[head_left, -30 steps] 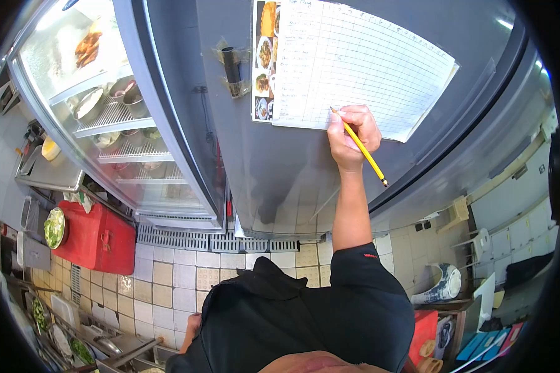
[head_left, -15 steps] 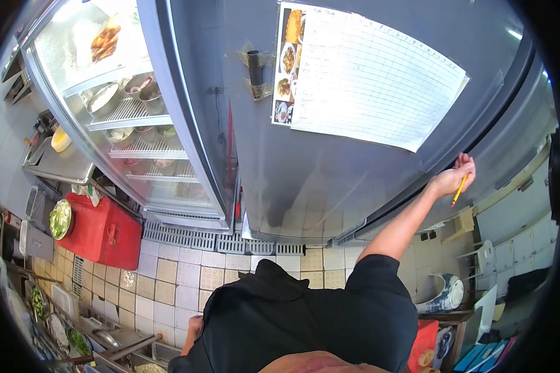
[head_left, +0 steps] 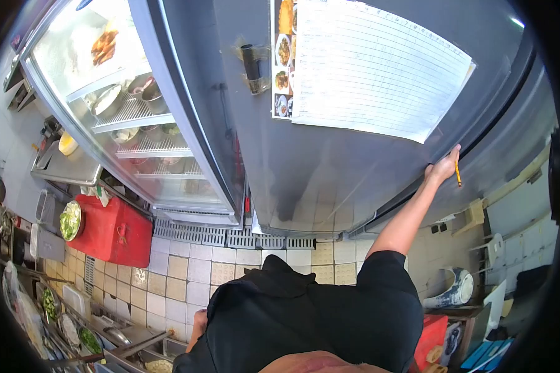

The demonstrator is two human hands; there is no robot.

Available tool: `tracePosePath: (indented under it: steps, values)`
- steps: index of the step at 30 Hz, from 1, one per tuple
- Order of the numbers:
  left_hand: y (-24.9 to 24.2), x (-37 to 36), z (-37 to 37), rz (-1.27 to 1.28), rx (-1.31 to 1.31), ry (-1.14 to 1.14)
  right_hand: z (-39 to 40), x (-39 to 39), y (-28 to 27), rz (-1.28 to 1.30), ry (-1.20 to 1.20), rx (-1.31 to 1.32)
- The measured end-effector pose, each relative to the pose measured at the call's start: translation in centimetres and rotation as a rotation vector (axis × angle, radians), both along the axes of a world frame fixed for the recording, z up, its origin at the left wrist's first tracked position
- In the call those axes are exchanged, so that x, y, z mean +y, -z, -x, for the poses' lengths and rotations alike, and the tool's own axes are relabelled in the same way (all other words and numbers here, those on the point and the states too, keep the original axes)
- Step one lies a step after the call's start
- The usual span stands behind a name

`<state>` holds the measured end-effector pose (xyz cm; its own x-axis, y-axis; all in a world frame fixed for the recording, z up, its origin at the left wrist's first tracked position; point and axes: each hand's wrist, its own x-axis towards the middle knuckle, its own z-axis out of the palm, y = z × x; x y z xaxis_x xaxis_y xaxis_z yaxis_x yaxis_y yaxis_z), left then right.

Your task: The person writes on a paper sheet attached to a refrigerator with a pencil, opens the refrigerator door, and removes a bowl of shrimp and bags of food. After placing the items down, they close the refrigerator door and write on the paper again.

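My right hand (head_left: 443, 169) is stretched out to the edge of a large grey steel fridge door (head_left: 348, 180). A thin yellow pencil (head_left: 458, 174) sticks out of that hand, pointing down. The fingers curl at the door's edge; whether they grip it cannot be made out. On the door above hangs a white ruled sheet (head_left: 379, 74) with small food pictures along its left side. A dark tube (head_left: 251, 68) is taped beside the sheet. Low at my left side, partly behind my black shirt, is my left hand (head_left: 200, 323); its fingers are mostly hidden.
A glass-door fridge (head_left: 130, 105) with bowls on its shelves stands to the left. Near it are a red box (head_left: 121, 233) and a bowl of cut greens (head_left: 71, 221). Food pans (head_left: 90, 340) line the lower left. A floor drain grate (head_left: 230, 238) runs below the fridges.
My right hand has moved slightly left and up, closer against the door edge, with the pencil still in it. The whole view has shifted slightly.
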<state>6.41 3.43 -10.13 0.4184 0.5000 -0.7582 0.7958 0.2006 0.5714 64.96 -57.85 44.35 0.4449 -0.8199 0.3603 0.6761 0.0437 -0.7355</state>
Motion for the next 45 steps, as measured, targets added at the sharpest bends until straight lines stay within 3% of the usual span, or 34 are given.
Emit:
tracePosePath:
  steps: [3,7,10,16,20,22,25,31,35,40,41,44,45]
  values:
    - [-0.2,-0.4,-0.4,-0.181,0.067,0.162,-0.2,-1.1,0.8,-0.055,-0.157,-0.015]
    - [0.6,-0.7,-0.4,0.025,-0.011,0.060,-0.1,-2.2,1.1,-0.037,-0.337,0.021]
    - [-2.4,-1.4,-0.4,0.034,0.153,0.104,0.1,-1.8,0.8,0.005,-0.328,0.062]
    - [-1.3,-1.4,0.5,0.023,0.105,0.039,0.5,-0.9,0.1,-0.020,-0.295,0.093]
    - [-4.1,-2.1,-0.3,0.075,0.144,0.014,0.0,-1.3,0.6,-0.041,-0.233,0.127]
    - [-3.2,-2.1,0.0,0.079,0.178,0.017,0.0,-1.3,0.8,-0.043,-0.258,0.113]
    - [0.9,-1.8,1.1,-0.017,0.068,0.113,0.0,-1.6,0.9,-0.023,-0.256,0.121]
    - [1.2,-1.7,0.9,-0.072,0.107,0.253,0.2,-0.7,0.6,-0.014,-0.245,0.118]
    - [1.2,0.2,-0.1,-0.163,0.083,0.522,-0.2,-1.1,0.4,-0.052,-0.232,0.103]
    - [0.9,3.7,-6.7,-0.170,0.058,0.640,0.6,1.0,-1.9,-0.185,-0.147,0.282]
    - [0.5,4.5,-8.8,-0.172,0.054,0.684,-1.0,-0.9,-0.3,-0.088,-0.261,0.149]
    - [0.1,7.1,-15.5,-0.164,0.042,0.833,3.0,2.6,-3.5,-0.108,-0.089,0.507]
    - [0.5,7.8,-17.6,-0.153,0.041,0.881,3.8,2.1,-3.1,-0.028,-0.064,0.497]
